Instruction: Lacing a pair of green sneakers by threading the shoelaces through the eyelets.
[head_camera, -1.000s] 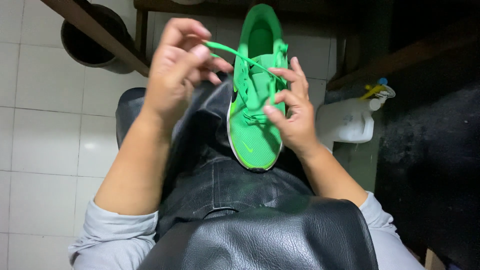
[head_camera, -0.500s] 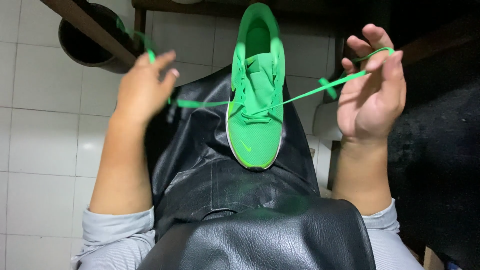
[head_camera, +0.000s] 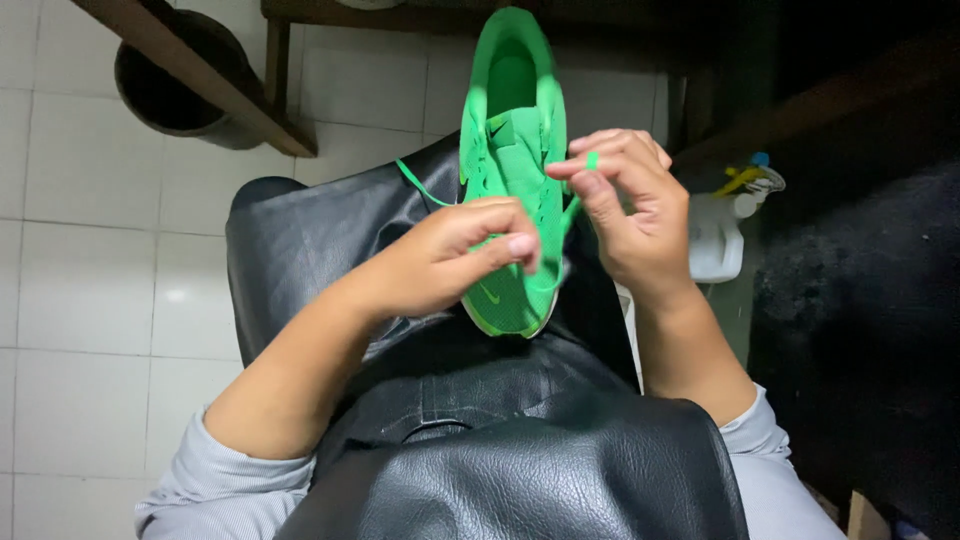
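Where the head view looks down, one bright green mesh shoe (head_camera: 508, 170) is seen resting on a black leather-like apron (head_camera: 300, 250) over the lap. Its green lace (head_camera: 420, 185) is pinched in the closed left hand (head_camera: 455, 255) near the shoe's toe, while another lace end is gripped by the closed right hand (head_camera: 625, 205). One white plastic bottle (head_camera: 715, 235) with a yellow-and-blue cap stands at the right; one dark round bin (head_camera: 175, 85) sits far left on white floor tiles (head_camera: 80, 280).
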